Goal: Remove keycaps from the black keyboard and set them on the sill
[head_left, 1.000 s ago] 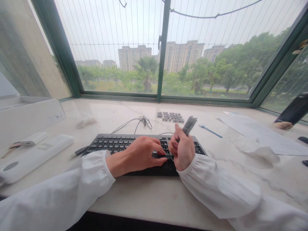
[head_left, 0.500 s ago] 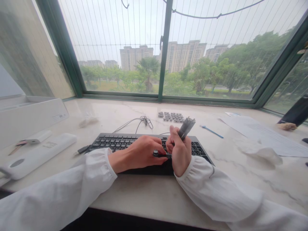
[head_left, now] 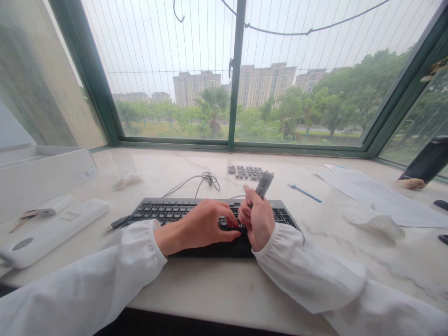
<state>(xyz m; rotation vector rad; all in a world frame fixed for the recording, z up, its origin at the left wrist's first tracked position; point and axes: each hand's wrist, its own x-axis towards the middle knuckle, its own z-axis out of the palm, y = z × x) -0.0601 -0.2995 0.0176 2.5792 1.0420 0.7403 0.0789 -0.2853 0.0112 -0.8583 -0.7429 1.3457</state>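
Observation:
A black keyboard (head_left: 157, 207) lies in front of me; its left keys have caps, while some places on the right look bare. My right hand (head_left: 261, 221) is closed around a dark grey hand tool (head_left: 265, 183) with a ragged, brush-like top end pointing up. The tool's lower end is hidden by the fist, which rests over the keyboard's right half. My left hand (head_left: 201, 224) lies across the middle of the keys, with thumb and forefinger bent together beside the right fist. What lies between those fingertips, if anything, is too small to tell.
Loose keycaps (head_left: 247, 171) stand in rows behind the keyboard, next to a coiled cable (head_left: 209, 179). A blue stick-like tool (head_left: 305, 192), crumpled tissue (head_left: 380, 221) and paper sheets (head_left: 371, 193) lie right. A white power strip (head_left: 63, 231), USB plug (head_left: 117, 222) and white box (head_left: 45, 175) are left.
The whole view has shifted slightly. The tool in my right hand has tilted a little more upright, and my left fingertips have moved only slightly. Both hands remain over the keyboard.

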